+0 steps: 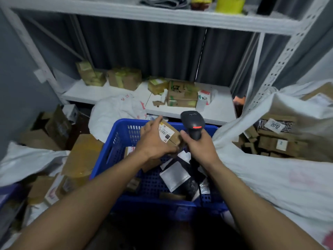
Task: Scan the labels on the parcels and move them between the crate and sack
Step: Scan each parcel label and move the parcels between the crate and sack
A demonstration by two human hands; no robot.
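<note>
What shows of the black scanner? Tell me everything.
The scanner is a black plastic handheld with a rounded head, a glowing red strip beneath it and a dark cord dropping into the blue crate. It stands upright above the crate, its grip wrapped by the right hand, beside the parcel.

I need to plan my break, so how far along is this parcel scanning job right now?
Likely done: the white sack on the right already holds stacked cardboard parcels. In hand: the left hand holds a small labelled box over the blue crate, and the right hand grips the scanner beside it. Left: a white mailer, a dark bag and small boxes lie in the crate. Probably partway through.
</note>
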